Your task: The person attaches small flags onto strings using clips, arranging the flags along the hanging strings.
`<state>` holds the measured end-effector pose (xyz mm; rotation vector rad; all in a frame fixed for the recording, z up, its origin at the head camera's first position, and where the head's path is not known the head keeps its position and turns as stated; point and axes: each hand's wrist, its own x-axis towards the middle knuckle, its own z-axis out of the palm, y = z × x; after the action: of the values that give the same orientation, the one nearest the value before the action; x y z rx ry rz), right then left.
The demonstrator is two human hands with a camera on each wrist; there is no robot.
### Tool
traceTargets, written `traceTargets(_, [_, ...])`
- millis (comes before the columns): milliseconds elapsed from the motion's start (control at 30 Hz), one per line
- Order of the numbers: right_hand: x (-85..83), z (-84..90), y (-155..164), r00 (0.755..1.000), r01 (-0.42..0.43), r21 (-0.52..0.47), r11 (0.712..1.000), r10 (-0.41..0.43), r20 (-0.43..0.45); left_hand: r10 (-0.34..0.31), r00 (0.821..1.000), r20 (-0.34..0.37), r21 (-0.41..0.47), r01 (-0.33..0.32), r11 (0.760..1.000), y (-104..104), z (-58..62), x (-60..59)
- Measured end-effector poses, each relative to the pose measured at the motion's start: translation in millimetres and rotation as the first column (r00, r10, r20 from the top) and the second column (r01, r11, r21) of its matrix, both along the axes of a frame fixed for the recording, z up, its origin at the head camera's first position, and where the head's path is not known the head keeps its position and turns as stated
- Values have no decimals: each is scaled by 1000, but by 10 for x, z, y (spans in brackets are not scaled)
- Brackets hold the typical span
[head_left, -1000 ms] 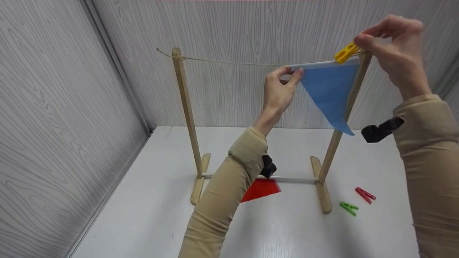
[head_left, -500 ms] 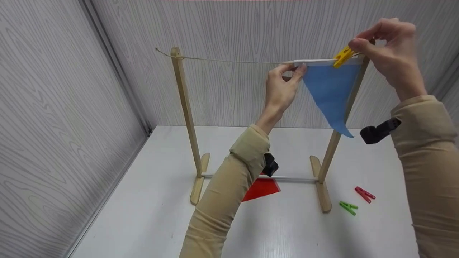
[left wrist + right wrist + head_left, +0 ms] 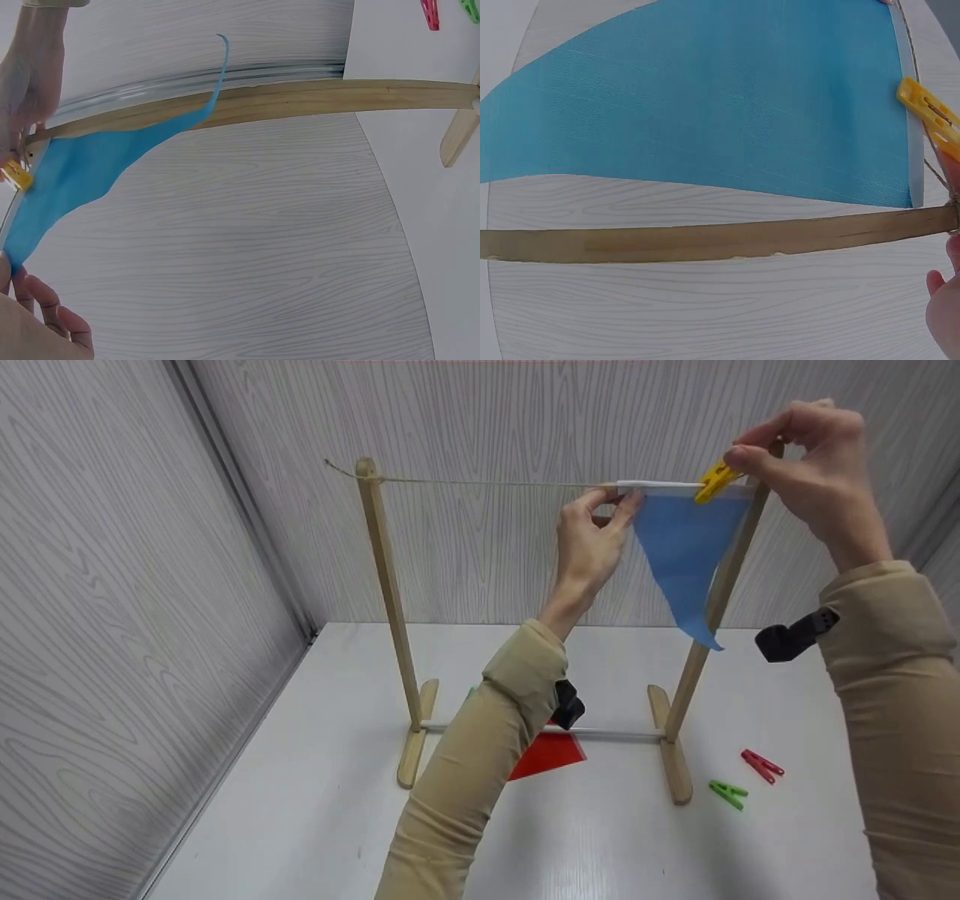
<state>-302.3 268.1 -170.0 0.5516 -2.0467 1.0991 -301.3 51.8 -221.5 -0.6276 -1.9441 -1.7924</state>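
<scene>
Grey wood-grain walls close in a white counter [image 3: 600,840] on which a wooden stand [image 3: 386,585] carries a string [image 3: 487,482] between its two posts. A blue flag [image 3: 686,555] hangs from that string near the right post, its white top hem lying along the line.

The left hand [image 3: 589,544] pinches the hem's left corner against the string. The right hand [image 3: 810,465] pinches the tail of a yellow peg [image 3: 714,480], whose nose sits over the hem close to the right post. Both grips are clenched on their things.

The step in hand looks like pegging the flag to the string. Whether the peg already bites cannot be told from the head view. The next move would call for the peg to clamp hem and string together while the left hand keeps the hem level.

On the counter lie a red peg [image 3: 763,767] and a green peg [image 3: 727,793] right of the stand, and a red flag [image 3: 547,755] partly hidden behind the left sleeve [image 3: 465,780].

The right wrist view shows the peg [image 3: 930,116] astride the hem beside the twine knot on the post, detail the head view lacks. The left wrist view shows the flag [image 3: 90,169] edge-on and curling at its tip.
</scene>
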Motion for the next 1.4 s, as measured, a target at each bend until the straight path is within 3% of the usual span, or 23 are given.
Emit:
traceTargets(400, [12,-22,17,999,-46,3,999,46,0,-6,1000,24,13,6,1000,6,-5,11])
traceTargets(800, [-24,-81,10,1000,-27,4,1000,27,4,-11,999,30,20,10,1000,-14,-46,13])
traceTargets(1133, [22,-113,-46,999,-30,-67,997,33,40,-29,998,47,27,27,999,-16,-73,7])
traceTargets(1400, [-74,-241,-41,996,-49,-113,992,40,-83,-54,997,51,33,53,998,-78,-196,-21])
